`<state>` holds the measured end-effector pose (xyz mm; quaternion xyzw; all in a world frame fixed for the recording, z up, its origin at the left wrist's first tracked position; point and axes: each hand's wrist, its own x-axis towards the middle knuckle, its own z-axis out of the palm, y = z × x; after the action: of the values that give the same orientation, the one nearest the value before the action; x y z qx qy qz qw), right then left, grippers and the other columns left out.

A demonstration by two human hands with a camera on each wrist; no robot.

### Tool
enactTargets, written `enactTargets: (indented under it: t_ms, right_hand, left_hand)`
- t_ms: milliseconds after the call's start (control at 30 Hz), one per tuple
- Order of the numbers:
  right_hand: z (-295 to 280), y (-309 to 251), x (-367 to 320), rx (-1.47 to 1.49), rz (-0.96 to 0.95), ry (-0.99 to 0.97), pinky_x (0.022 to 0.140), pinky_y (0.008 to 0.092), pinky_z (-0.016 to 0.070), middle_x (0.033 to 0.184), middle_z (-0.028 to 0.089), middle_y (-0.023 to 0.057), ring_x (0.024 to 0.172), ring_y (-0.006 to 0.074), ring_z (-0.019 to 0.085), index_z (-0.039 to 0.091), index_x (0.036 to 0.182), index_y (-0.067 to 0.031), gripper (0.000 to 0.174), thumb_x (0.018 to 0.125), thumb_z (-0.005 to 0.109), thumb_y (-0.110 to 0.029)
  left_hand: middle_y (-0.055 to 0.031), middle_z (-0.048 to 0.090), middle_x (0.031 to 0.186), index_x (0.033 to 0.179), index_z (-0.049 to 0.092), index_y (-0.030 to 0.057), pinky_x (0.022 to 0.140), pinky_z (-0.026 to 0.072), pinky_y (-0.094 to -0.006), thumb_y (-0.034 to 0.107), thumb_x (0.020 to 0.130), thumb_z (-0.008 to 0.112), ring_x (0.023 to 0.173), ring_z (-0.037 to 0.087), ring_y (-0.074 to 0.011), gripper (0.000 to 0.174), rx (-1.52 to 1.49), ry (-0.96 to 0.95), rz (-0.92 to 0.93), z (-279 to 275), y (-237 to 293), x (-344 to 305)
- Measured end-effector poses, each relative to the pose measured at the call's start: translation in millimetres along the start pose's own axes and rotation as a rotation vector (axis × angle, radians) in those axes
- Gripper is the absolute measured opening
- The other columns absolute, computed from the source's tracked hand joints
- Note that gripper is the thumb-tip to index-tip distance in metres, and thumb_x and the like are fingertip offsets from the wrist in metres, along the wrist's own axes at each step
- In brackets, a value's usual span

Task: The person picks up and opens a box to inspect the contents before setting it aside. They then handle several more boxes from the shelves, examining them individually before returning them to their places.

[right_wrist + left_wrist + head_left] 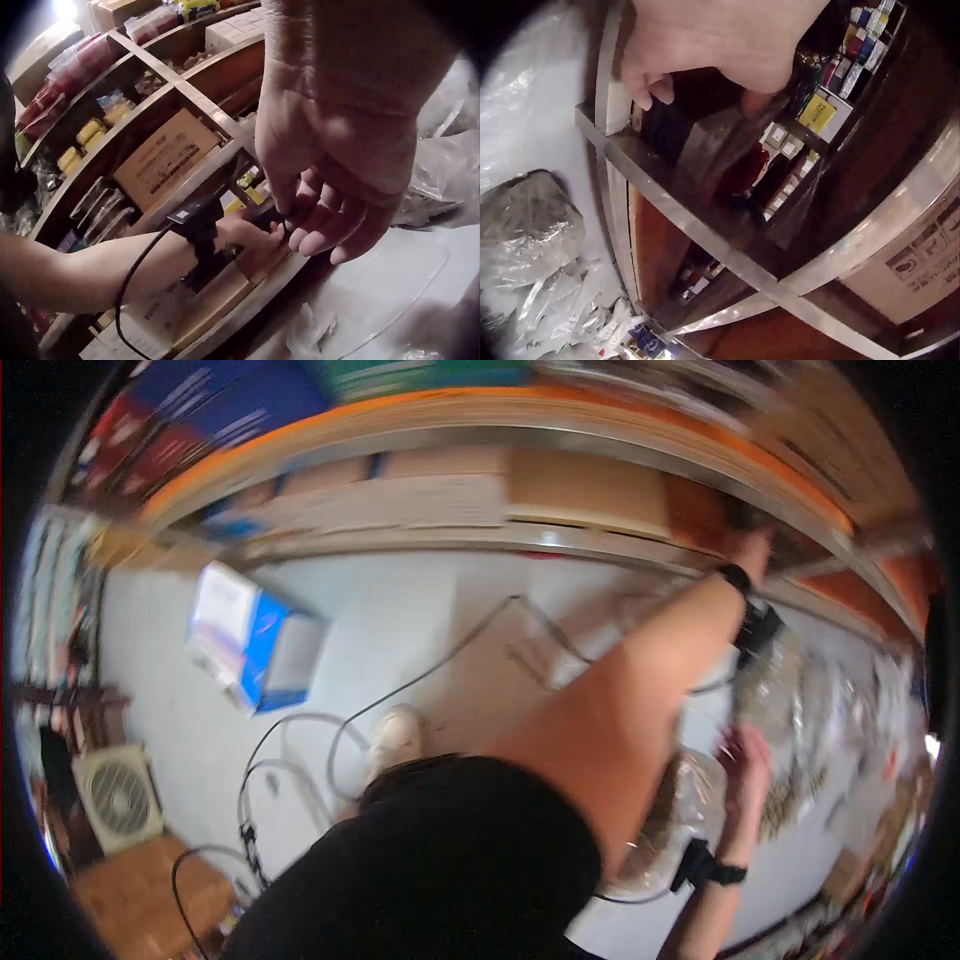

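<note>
My left hand (755, 552) reaches into the lower level of the shelf rack at the right of the head view. In the left wrist view, the fingers and thumb of that hand (716, 45) bend down around a dark, box-like thing (669, 132) behind the metal rail (682, 217). I cannot tell whether it is gripped. My right hand (745, 765) hovers by a clear plastic bag (695, 790), with nothing in it. Its fingers hang loosely bent in the right wrist view, where the hand (337, 172) partly overlaps the left hand's surroundings.
A blue and white box (262, 640) stands on the pale floor at the left. Black cables (430, 670) loop across the floor near a white shoe (397, 735). Filled clear bags (532, 221) lie beside the rack. Cardboard boxes (165, 161) fill the shelves.
</note>
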<state>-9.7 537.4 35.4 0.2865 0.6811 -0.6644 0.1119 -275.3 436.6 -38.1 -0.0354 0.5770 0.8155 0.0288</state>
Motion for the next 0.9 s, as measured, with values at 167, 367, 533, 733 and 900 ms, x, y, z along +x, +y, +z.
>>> enactTargets:
  t_ms: [167,367,533,733,900]
  right_hand:
    - [34,-32,13,-0.011,-0.079,-0.159,0.066,0.0255,0.0453,0.089,0.06,0.0046,0.077,0.012,0.053,0.058,0.09,-0.0036,0.016,0.082,0.052,-0.016]
    - [63,-64,58,0.069,-0.11,-0.139,0.066,0.026,0.0443,0.087,0.059,0.0034,0.078,0.0122,0.054,0.056,0.095,-0.0034,0.02,0.081,0.051,-0.017]
    - [73,-70,68,0.067,-0.152,-0.132,0.066,0.0261,0.0444,0.082,0.057,0.0018,0.078,0.0117,0.054,0.055,0.095,-0.0032,0.019,0.08,0.049,-0.013]
    - [54,-50,41,-0.063,-0.111,-0.096,0.065,0.0248,0.0446,0.087,0.058,0.0029,0.077,0.0122,0.056,0.055,0.095,-0.0033,0.019,0.08,0.051,-0.014]
    - [38,-36,21,-0.015,-0.039,0.006,0.065,0.025,0.0444,0.091,0.059,0.0044,0.077,0.0125,0.056,0.055,0.095,-0.0026,0.021,0.08,0.054,-0.017]
  left_hand:
    - [-0.0179,0.045,0.117,0.118,0.039,0.0003,0.093,0.0338,-0.0337,0.006,0.071,0.054,0.11,0.042,-0.028,0.05,0.577,-0.389,0.167,-16,-10,4]
    - [-0.0116,0.046,0.115,0.119,0.041,0.0018,0.078,0.0422,-0.0296,0.01,0.079,0.052,0.098,0.049,-0.0208,0.042,-0.25,-0.088,-0.46,-11,33,-22]
    - [-0.0146,0.045,0.118,0.123,0.036,0.0018,0.085,0.0391,-0.0278,-0.008,0.067,0.056,0.101,0.048,-0.0227,0.061,-0.192,-0.229,-0.328,-11,31,-25]
    - [-0.0133,0.047,0.117,0.109,0.049,-0.0013,0.088,0.0328,-0.0322,0.029,0.07,0.064,0.102,0.045,-0.023,0.052,-0.486,0.27,-0.717,15,13,-13]
    - [-0.0091,0.031,0.126,0.123,0.035,0.0181,0.086,0.0331,-0.0239,0.025,0.079,0.053,0.107,0.038,-0.0173,0.048,-0.469,-0.036,-0.618,2,26,-11]
